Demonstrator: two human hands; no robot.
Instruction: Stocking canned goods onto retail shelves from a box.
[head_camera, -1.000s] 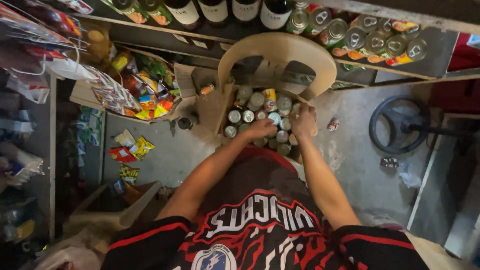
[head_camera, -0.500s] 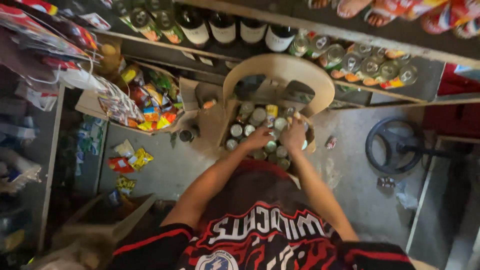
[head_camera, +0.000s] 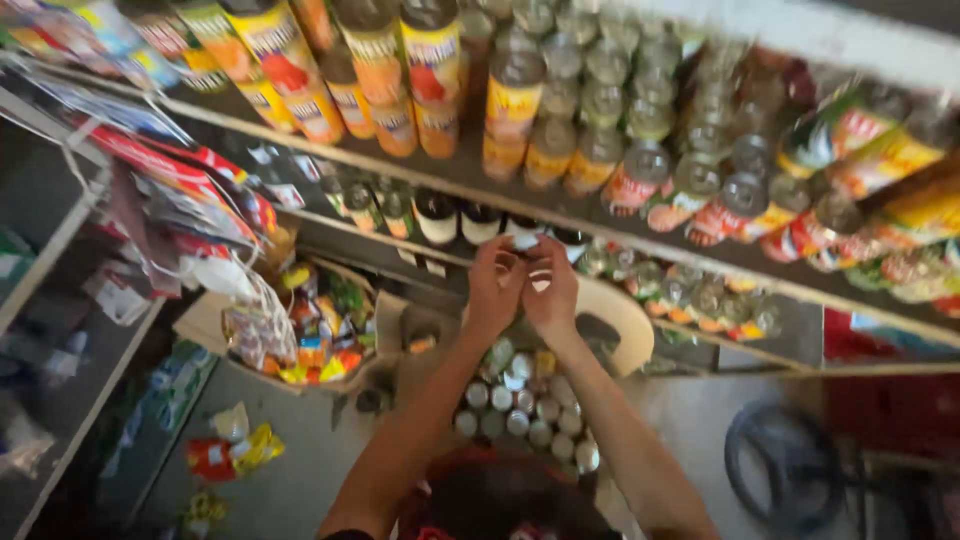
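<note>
Small can (head_camera: 524, 241), pinched from both sides between left hand (head_camera: 494, 287) and right hand (head_camera: 550, 290), raised level with the bottle shelf (head_camera: 700, 262), above the box of cans (head_camera: 520, 405) below.

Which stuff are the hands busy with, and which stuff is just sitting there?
Busy with: left hand, right hand, small pale thing pinched between them, box of cans below.

Just sitting: shelf bottles, snack packets, black wheel.

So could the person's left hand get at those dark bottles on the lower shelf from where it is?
Probably yes: the left hand is raised right beside the dark bottles with white labels, and nothing stands between them. It does seem busy holding something small together with the right hand.
</note>
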